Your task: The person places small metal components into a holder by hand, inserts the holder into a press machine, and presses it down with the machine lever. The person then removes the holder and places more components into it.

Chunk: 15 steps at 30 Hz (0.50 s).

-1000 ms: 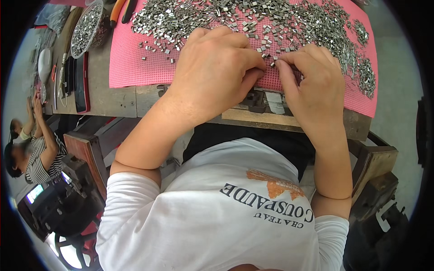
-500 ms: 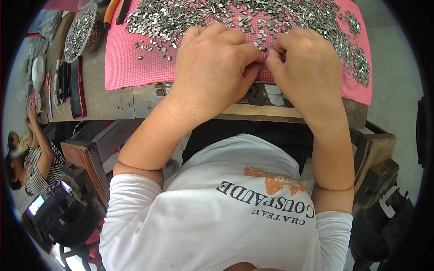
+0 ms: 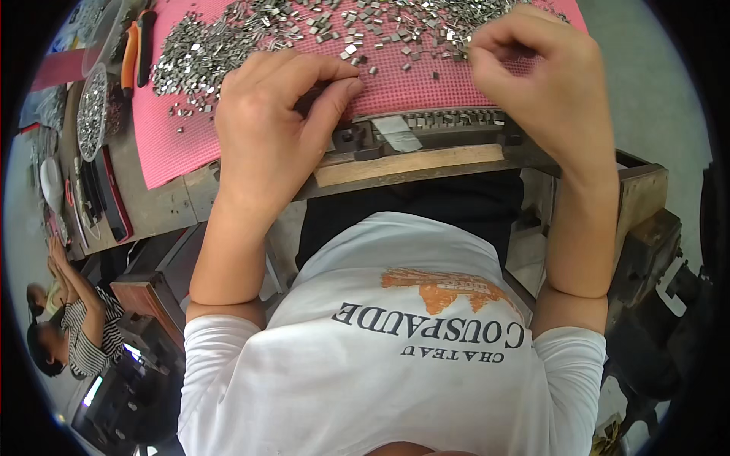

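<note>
Pink in colour, a mat (image 3: 171, 152) is laid over the table (image 3: 163, 209), and small metal pieces (image 3: 190, 64) are heaped mostly toward its far side. Just off the mat's left edge, an orange-handled tool (image 3: 131, 57) is seen. Over the mat's left half, the left hand (image 3: 258, 125) is held with index and thumb tips brought nearly together; whether anything is pinched between its fingers (image 3: 331, 68) cannot be told. A loose metal piece (image 3: 372, 70) is found on the mat just right of these tips. Along the mat's near edge, a row of metal pieces (image 3: 456, 119) is lined up, its long axis running left to right, roughly parallel with that edge; from the left fingers it is offset rightward and nearer. Over the mat's right part, the right hand (image 3: 544, 83) is held closer to the row, whose right end is seen just beside the thumb's base. Its fingers are curled in beside the heap; what is gripped, if anything, is hidden.
</note>
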Available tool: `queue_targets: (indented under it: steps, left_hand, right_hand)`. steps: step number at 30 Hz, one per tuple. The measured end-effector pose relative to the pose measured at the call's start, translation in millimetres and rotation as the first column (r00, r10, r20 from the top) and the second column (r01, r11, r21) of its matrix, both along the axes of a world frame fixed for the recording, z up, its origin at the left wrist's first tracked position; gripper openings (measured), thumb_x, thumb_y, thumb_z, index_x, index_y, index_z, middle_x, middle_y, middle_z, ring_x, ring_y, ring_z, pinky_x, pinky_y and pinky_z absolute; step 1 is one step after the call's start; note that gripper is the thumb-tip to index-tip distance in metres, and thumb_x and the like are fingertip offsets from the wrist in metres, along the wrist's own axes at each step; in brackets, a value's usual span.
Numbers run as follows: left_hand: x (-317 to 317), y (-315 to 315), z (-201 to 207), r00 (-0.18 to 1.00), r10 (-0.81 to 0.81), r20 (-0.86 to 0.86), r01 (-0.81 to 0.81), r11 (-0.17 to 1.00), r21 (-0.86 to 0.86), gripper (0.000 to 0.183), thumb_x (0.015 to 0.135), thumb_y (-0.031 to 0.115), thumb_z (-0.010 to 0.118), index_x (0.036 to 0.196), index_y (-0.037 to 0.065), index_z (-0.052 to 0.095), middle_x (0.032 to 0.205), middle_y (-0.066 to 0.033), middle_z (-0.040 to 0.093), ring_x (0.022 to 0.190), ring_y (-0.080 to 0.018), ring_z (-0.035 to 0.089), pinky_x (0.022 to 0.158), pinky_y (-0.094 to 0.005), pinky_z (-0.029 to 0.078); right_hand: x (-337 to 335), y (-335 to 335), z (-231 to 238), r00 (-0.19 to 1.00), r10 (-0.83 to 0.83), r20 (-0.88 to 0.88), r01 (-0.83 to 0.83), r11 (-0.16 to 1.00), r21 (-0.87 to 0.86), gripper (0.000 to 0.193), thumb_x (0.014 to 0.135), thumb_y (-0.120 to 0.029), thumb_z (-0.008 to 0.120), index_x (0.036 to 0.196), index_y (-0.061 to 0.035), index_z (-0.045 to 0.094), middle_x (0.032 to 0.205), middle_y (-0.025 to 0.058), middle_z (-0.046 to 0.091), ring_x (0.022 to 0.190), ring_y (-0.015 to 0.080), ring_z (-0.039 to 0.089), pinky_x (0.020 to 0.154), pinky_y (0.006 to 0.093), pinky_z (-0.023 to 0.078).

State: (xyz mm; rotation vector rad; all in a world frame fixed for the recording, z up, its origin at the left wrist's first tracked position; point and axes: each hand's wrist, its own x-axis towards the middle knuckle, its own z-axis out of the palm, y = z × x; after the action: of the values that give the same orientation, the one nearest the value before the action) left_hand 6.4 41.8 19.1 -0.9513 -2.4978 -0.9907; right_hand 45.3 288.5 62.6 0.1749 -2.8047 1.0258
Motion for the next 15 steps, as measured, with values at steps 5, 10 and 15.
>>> queue_targets:
  steps: [5, 10, 15]
  left_hand:
    - [21, 26, 8, 0.996, -0.075, 0.054, 0.07, 0.994, 0.089, 0.01, 0.076, 0.01, 0.083, 0.083, 0.011, 0.076, 0.077, -0.0022, 0.069, 0.074, -0.0244, 0.063, 0.068, -0.0372, 0.046]
    - [34, 57, 3, 0.989, -0.149, 0.017, 0.15, 0.989, -0.01, 0.016, 0.075, 0.009, 0.085, 0.088, 0.01, 0.077, 0.086, -0.0018, 0.073, 0.081, -0.0212, 0.066, 0.076, -0.0337, 0.046]
    - [38, 70, -6, 0.99, -0.128, -0.056, 0.126, 0.991, -0.042, 0.018, 0.073, 0.009, 0.086, 0.088, 0.013, 0.076, 0.088, 0.0004, 0.072, 0.082, -0.0197, 0.064, 0.075, -0.0333, 0.043]
  right_hand:
    - [27, 39, -8, 0.961, 0.189, -0.2, -0.196, 0.981, -0.011, 0.015, 0.074, 0.009, 0.071, 0.086, 0.001, 0.072, 0.081, 0.0064, 0.069, 0.075, 0.0163, 0.065, 0.07, 0.0281, 0.051]
    - [39, 38, -25, 0.931, 0.23, -0.285, -0.224, 0.973, 0.054, 0.021, 0.069, 0.009, 0.075, 0.087, -0.0007, 0.072, 0.082, 0.0086, 0.066, 0.071, 0.0205, 0.064, 0.063, 0.0303, 0.051]
    - [38, 34, -39, 0.893, 0.255, -0.371, -0.233, 0.967, 0.104, 0.025, 0.066, 0.009, 0.077, 0.088, -0.0019, 0.072, 0.082, 0.0079, 0.064, 0.07, 0.0241, 0.062, 0.062, 0.0338, 0.049]
